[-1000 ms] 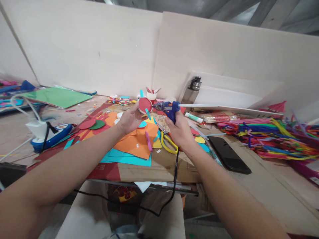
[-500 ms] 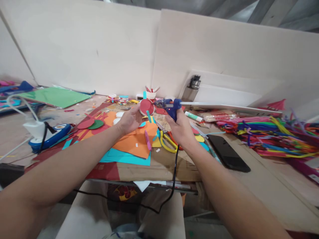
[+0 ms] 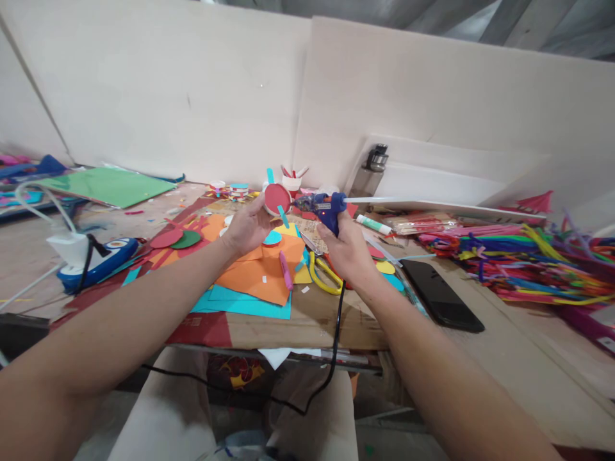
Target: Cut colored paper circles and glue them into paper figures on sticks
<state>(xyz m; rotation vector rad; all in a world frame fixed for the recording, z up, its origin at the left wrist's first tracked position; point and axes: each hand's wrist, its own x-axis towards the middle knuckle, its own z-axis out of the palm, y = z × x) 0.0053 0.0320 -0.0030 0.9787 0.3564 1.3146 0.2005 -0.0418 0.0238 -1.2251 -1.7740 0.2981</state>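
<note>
My left hand (image 3: 250, 225) is closed on a small round paper piece (image 3: 277, 198) with a red face, a pale rim and blue strips sticking out at top and bottom. In my right hand (image 3: 348, 246) is a blue hot glue gun (image 3: 328, 211), a long white glue stick (image 3: 369, 200) running out of its back. The gun's nozzle points left, close to the piece's right edge; whether they touch I cannot tell. Beneath my hands lie orange paper (image 3: 257, 275), blue paper sheets (image 3: 240, 304), a pink pen-like item (image 3: 285, 270) and yellow-handled scissors (image 3: 325, 276).
A black phone (image 3: 439, 296) lies on the right, below a heap of coloured pipe cleaners (image 3: 523, 256). To the left stands a blue power strip (image 3: 98, 262) with a white plug. The gun's black cord (image 3: 338, 333) hangs over the table edge across my lap.
My left hand has moved slightly left and up, turning the round piece a little. The glue gun has shifted slightly left with it.
</note>
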